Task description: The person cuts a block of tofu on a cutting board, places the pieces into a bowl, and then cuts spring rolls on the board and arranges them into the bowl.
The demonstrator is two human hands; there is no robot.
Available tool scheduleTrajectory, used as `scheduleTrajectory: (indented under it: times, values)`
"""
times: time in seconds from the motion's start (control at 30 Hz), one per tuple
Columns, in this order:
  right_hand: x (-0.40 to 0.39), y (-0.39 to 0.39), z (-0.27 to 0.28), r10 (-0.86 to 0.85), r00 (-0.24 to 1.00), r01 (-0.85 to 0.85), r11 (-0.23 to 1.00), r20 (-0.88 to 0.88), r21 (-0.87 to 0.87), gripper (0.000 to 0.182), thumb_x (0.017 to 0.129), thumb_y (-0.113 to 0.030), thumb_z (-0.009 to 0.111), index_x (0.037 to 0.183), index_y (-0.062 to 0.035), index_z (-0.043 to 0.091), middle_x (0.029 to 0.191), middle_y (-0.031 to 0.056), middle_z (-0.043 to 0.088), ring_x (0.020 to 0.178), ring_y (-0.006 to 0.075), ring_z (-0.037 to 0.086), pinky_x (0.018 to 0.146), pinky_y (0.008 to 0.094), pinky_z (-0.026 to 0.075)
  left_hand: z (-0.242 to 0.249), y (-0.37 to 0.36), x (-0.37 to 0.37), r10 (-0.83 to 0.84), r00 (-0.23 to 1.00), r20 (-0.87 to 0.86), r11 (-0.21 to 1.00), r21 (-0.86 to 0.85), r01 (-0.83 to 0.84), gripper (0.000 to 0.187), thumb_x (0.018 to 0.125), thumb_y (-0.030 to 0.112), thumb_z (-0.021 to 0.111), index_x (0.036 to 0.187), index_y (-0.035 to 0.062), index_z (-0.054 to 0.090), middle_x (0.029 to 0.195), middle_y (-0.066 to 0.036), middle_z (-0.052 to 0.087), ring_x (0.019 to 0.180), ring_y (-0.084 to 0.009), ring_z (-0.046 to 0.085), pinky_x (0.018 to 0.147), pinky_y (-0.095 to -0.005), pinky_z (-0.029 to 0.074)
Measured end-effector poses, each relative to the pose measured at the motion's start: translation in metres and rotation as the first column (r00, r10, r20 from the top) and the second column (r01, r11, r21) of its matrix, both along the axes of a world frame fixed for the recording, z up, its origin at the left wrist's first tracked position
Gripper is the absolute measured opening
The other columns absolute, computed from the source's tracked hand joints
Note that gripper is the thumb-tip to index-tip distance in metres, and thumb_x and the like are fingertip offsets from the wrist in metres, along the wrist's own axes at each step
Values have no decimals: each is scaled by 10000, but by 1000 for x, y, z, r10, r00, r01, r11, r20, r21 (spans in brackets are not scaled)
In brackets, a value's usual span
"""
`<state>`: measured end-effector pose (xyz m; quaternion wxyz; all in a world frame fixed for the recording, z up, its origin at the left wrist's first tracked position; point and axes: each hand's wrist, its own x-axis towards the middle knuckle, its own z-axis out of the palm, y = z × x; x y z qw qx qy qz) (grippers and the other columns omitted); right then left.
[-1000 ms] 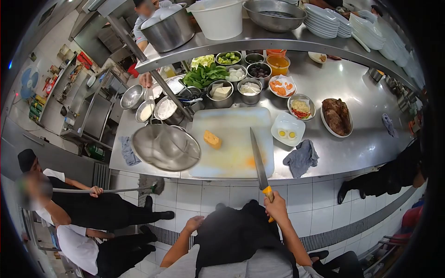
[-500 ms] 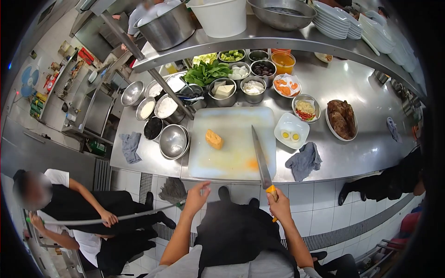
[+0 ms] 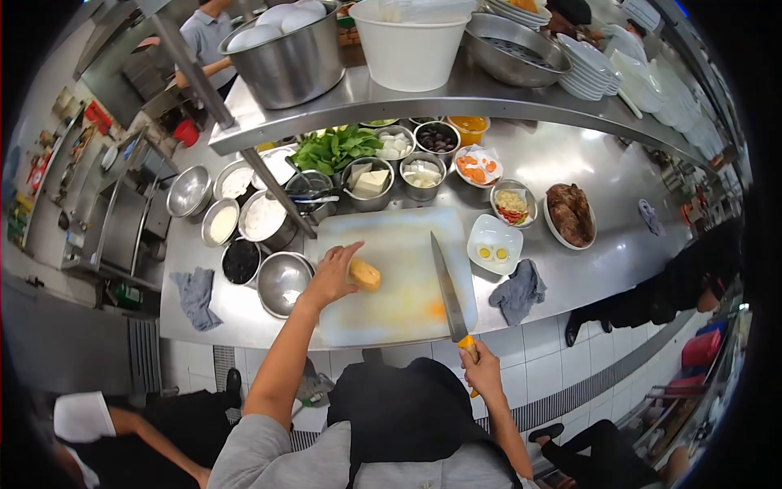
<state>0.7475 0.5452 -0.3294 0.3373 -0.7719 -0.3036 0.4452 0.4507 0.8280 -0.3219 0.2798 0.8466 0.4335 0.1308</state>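
A yellow-orange chunk of food point(image 3: 365, 274) lies on the white cutting board point(image 3: 407, 244). My left hand point(image 3: 332, 274) reaches over the board's left side and touches the chunk, fingers spread. My right hand point(image 3: 482, 371) grips the yellow handle of a long knife point(image 3: 445, 285). Its blade points away from me over the board's right part, apart from the chunk.
Steel bowls point(image 3: 282, 282) and a dark-filled bowl point(image 3: 241, 261) sit left of the board. Ingredient tubs point(image 3: 371, 181), a plate with halved eggs point(image 3: 494, 243), a meat plate point(image 3: 569, 215) and grey cloths point(image 3: 516, 292) surround it. An overhead shelf point(image 3: 423, 94) carries pots and plates. Other people stand around the counter.
My left hand rose from my waist and reached onto the board to the food chunk. The large steel bowl held at the left is gone. The view shifted closer over the counter.
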Motion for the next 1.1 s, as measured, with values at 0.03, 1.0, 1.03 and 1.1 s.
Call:
scheduleTrajectory:
  times: [0.03, 1.0, 1.03, 1.1]
  values:
    - [-4, 0, 1, -17, 1000, 16, 1000, 7, 6, 349, 965, -194, 680, 1279, -47, 636, 664, 40, 632, 471, 113, 563, 432, 293, 449, -3, 8, 0, -59, 998, -18, 997, -53, 58, 957, 656, 81, 869, 1500, 173, 429, 1432, -110, 555, 1372, -389, 429, 1157, -469, 365]
    - [53, 22, -51, 113, 949, -165, 973, 294, 159, 371, 941, -128, 696, 1286, -8, 630, 723, 83, 665, 621, 134, 614, 597, 305, 507, -13, -147, -61, 572, 765, 296, 639, 423, -642, 192, 747, -44, 774, 879, 66, 688, 887, -113, 659, 862, -311, 623, 788, -418, 495]
    - [57, 26, -54, 120, 962, -154, 980, 245, 125, 365, 935, -124, 695, 1277, -12, 631, 766, 125, 684, 664, 186, 651, 634, 329, 520, -15, -145, -96, 663, 687, 296, 506, 499, -703, 187, 780, -74, 724, 922, 44, 700, 933, -129, 682, 866, -325, 627, 786, -424, 501]
    - [57, 36, -40, 109, 982, -117, 992, 157, 42, 355, 923, -116, 691, 1259, -19, 634, 852, 210, 723, 751, 291, 724, 709, 375, 546, -3, -134, -157, 845, 456, 280, 276, 502, -819, 240, 858, -55, 649, 1081, 14, 704, 1048, -154, 703, 994, -356, 643, 891, -425, 501]
